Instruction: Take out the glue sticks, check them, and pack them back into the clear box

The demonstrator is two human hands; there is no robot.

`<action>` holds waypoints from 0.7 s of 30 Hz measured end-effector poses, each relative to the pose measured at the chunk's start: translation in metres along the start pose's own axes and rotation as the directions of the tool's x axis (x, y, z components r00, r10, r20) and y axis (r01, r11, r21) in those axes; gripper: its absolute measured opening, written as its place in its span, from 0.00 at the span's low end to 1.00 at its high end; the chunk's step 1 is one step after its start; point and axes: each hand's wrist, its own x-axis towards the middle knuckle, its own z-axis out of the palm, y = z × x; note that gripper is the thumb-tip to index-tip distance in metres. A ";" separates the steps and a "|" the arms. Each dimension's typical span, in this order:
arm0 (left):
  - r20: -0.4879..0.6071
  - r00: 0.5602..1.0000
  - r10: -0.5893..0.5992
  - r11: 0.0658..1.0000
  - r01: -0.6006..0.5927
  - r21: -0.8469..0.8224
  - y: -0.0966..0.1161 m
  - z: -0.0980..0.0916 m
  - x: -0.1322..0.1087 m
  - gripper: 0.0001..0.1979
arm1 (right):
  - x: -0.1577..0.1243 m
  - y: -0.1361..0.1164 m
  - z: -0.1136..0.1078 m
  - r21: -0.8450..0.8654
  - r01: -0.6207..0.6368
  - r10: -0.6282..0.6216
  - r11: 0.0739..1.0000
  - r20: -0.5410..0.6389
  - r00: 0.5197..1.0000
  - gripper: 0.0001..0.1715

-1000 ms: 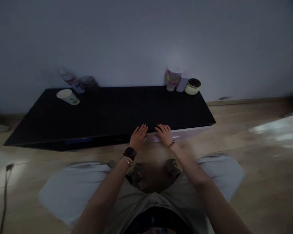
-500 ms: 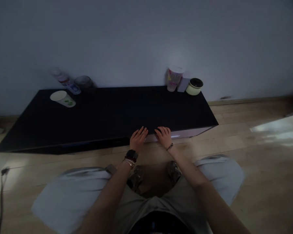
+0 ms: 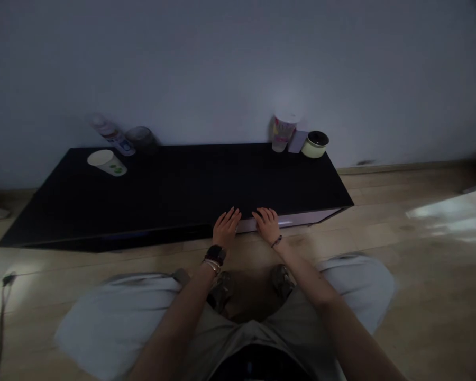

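Note:
A long, low cabinet (image 3: pixel 206 180) with a black top stands in front of me. My left hand (image 3: pixel 225 225) rests on its front edge, with fingers stretched out onto the black top. To its right, my right hand (image 3: pixel 267 222) lies on the same edge, fingers loosely spread and slightly bent. A short gap separates the two hands, and a pale front panel (image 3: pixel 246 226) shows between them. Neither hand holds anything that I can see. The undersides of both palms are hidden.
On the cabinet's left are a white paper cup (image 3: pixel 113 165), a spray can (image 3: pixel 119 142) and a dark translucent cup (image 3: pixel 143 140). At its right back stand a patterned plastic cup (image 3: pixel 282 135), a small box (image 3: pixel 297 142) and a pale green jar (image 3: pixel 314 148). A cable (image 3: pixel 2 323) lies on the floor.
The view has shifted very slightly, so the cabinet and the things on it appear a little lower. Both hands stay on the front edge in nearly the same pose.

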 end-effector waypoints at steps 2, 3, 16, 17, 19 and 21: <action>0.051 0.999 0.007 1.000 -0.008 0.010 0.003 -0.006 -0.001 0.28 | -0.001 -0.001 -0.006 -0.004 0.007 -0.007 1.000 0.045 0.999 0.26; 0.080 0.997 0.009 1.000 -0.010 0.014 0.005 -0.010 -0.001 0.30 | -0.001 -0.002 -0.009 -0.007 0.008 -0.007 1.000 0.068 0.998 0.27; 0.553 0.829 0.080 0.992 -0.013 -0.124 0.018 -0.117 0.061 0.27 | 0.075 -0.042 -0.144 0.045 0.024 -0.051 0.999 0.822 0.566 0.26; 0.559 0.824 0.092 0.988 -0.003 -0.157 0.017 -0.134 0.071 0.24 | 0.083 -0.045 -0.162 0.181 0.014 -0.166 0.983 0.864 0.475 0.25; 0.642 0.738 0.209 0.884 0.138 -0.446 0.014 -0.172 0.091 0.19 | 0.099 -0.048 -0.200 0.524 -0.064 -0.465 0.849 0.799 0.382 0.24; 0.631 0.714 0.304 0.653 0.326 -0.684 0.013 -0.211 0.111 0.20 | 0.112 -0.048 -0.236 0.799 -0.157 -0.679 0.580 0.581 0.450 0.26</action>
